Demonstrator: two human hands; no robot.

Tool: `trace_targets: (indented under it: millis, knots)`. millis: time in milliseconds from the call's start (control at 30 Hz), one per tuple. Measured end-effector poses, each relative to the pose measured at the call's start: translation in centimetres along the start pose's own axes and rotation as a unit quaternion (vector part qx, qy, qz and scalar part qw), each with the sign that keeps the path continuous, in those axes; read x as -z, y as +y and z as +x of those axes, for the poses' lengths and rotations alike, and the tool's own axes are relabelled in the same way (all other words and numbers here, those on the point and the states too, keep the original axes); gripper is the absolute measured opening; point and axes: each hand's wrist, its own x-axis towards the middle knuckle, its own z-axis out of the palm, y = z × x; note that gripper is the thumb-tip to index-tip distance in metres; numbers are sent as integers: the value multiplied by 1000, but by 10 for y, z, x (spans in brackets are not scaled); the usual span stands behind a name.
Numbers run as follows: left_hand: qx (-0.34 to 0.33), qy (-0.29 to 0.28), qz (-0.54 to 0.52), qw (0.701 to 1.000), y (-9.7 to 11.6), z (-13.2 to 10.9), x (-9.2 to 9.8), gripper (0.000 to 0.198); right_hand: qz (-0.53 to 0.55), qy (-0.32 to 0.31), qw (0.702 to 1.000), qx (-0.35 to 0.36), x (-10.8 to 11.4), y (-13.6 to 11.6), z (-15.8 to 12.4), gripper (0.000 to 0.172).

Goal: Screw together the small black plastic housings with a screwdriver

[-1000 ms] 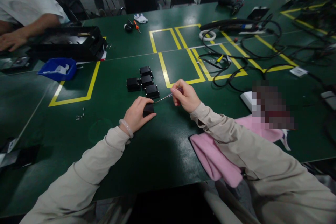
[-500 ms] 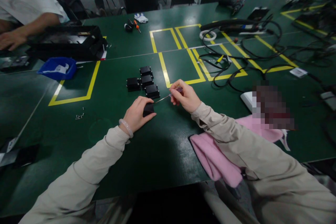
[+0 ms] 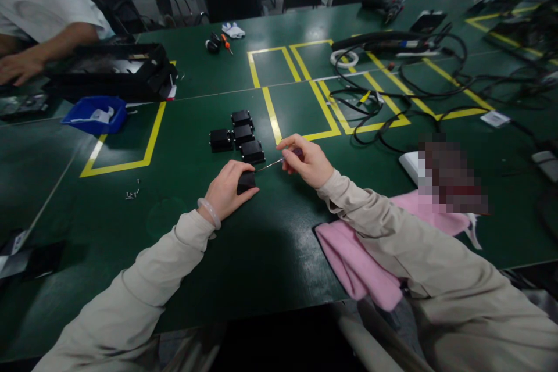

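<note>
My left hand (image 3: 227, 186) is closed around a small black box-shaped part (image 3: 246, 182), fingers over the far side and thumb along the near side, holding it on the green table. In my right hand (image 3: 306, 161) is a screwdriver (image 3: 271, 165) with a thin metal shaft and a dark purplish handle mostly covered by the fingers. The shaft slants down to the left, its tip at the part's upper right edge; the exact contact point is too small to make out. Just beyond lie several similar black parts (image 3: 243, 135) with small bright screws at their sides.
Loose screws (image 3: 132, 193) lie to the left. A blue bin (image 3: 95, 114) and a black case (image 3: 113, 70) stand farther left, near another person's hand (image 3: 20, 65). Tangled cables (image 3: 405, 96) spread at the right; a pink cloth (image 3: 360, 261) lies beneath my right forearm.
The fingers of my right hand have shifted on the screwdriver handle, the index finger now reaching farther left. My left hand and the black part stay in place.
</note>
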Motion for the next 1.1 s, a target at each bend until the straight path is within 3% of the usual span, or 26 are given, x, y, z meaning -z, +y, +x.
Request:
trace_targets:
  millis: [200,400,633,833,1100]
  knots:
    - [3,3,-2,1000,0,0,-1,33,-14,-4,1000,-10,0,1,0,23]
    - [0,2,1,1000,0,0,0,34,-12,2,1000,10,1,1,0,18]
    - [-5,4,-1,1000,0,0,0,34,4,-5,999,-34,1,1,0,20]
    - [-5,5,0,1000,0,0,0,33,11,-5,1000,-8,1,1,1,19]
    - [-5,4,3,1000,0,0,0,34,32,-8,999,-39,0,2,2,14]
